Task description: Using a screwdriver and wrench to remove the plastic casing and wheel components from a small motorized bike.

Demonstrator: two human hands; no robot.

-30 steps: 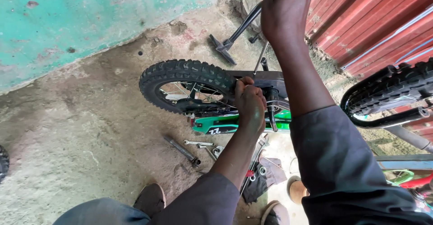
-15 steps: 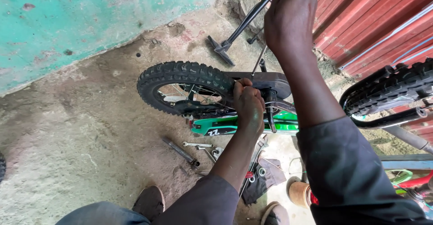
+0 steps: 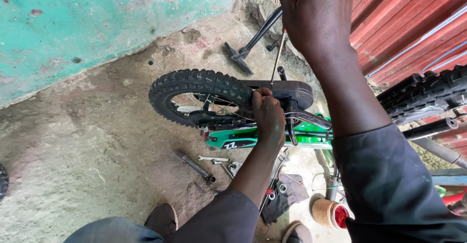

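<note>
A small green bicycle (image 3: 311, 138) lies low on the concrete floor, its knobby black rear tyre (image 3: 194, 84) toward the left. My left hand (image 3: 268, 117) is a closed fist at the end of the black saddle (image 3: 292, 89), right beside the tyre. My right hand (image 3: 316, 21) is raised close to the camera and grips a red-handled screwdriver. The screwdriver's thin shaft (image 3: 278, 53) slants down to the saddle. Dark sleeves cover both my forearms.
Wrenches (image 3: 194, 165) lie on the floor below the wheel, next to a dark cloth pouch (image 3: 289, 194) and a red-lidded tin (image 3: 331, 214). A black stand (image 3: 248, 48) leans by the red corrugated wall (image 3: 408, 24). Another knobby tyre (image 3: 423, 92) juts in at right. A turquoise wall (image 3: 73, 24) is at upper left.
My right hand has drifted slightly left and up with the screwdriver. My left hand stays clenched at the saddle. The bicycle has not moved.
</note>
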